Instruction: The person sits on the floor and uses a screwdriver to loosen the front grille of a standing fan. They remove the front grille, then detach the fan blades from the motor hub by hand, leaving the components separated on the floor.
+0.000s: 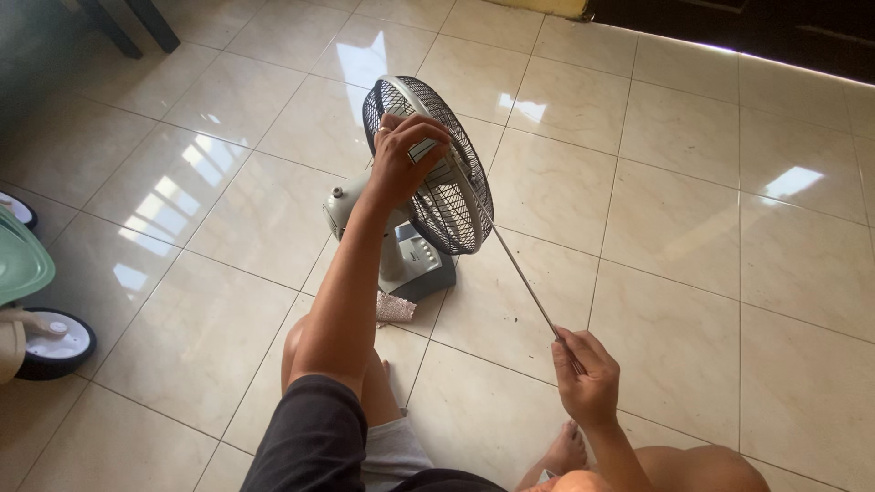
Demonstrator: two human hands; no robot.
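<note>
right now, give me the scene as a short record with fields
left hand: left hand grips the top of the fan's wire guard
right hand: right hand pinches the near end of a thin metal rod
fan: grey table fan stands upright on the floor
rod: slants from the right hand up to the guard
cloth: small rag lies by the fan's base
floor: glossy beige tiles

Glossy beige tile floor (693,237), bright window glare.
Dark furniture legs (128,25) top left, dark doorway (729,23) top right, wheeled green toy (27,301) at left edge.
</note>
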